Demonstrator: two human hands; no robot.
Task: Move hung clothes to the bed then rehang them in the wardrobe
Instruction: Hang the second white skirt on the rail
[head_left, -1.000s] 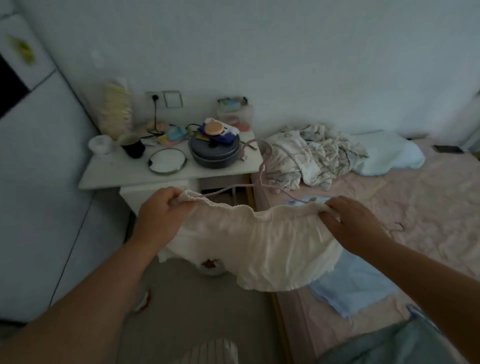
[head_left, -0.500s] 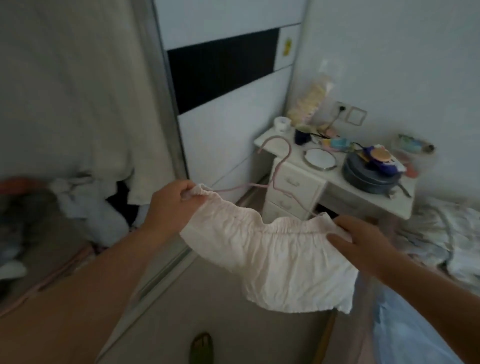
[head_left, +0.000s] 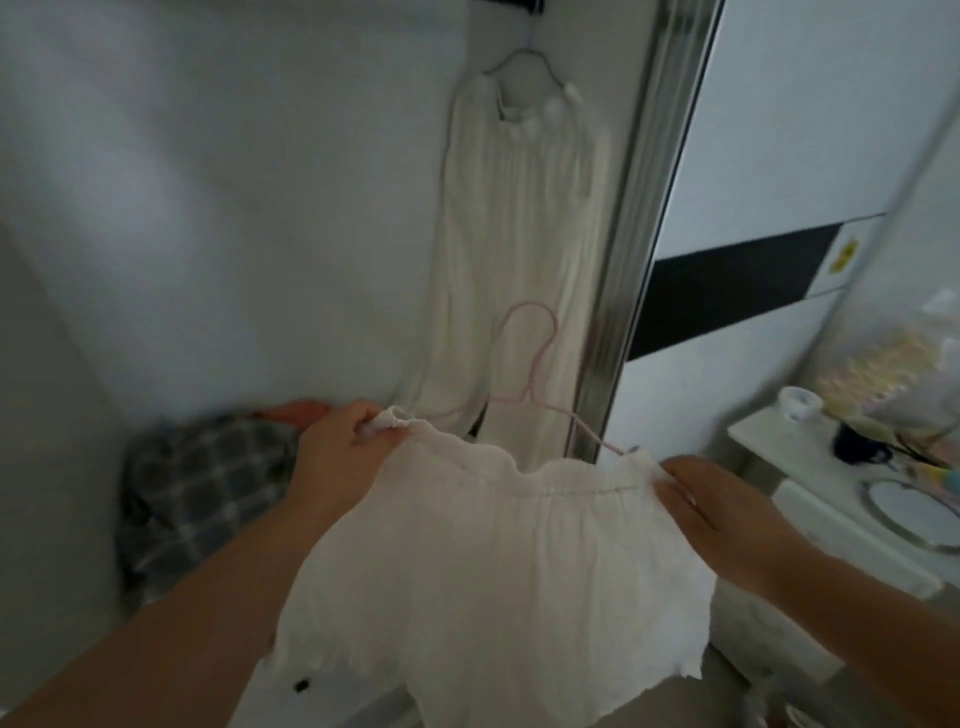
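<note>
While both arms reach forward, the left hand and right hand each hold a closed grip on the shorts' waistband, stretched on a hanger.

Single head-worn view, close behind both forearms, angled forward and down into the wardrobe interior

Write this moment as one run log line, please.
phase: rehang | left hand: grips white garment top edge | right hand: grips other end | pink hanger: in garment | facing: open wardrobe, cream dress hung
</note>
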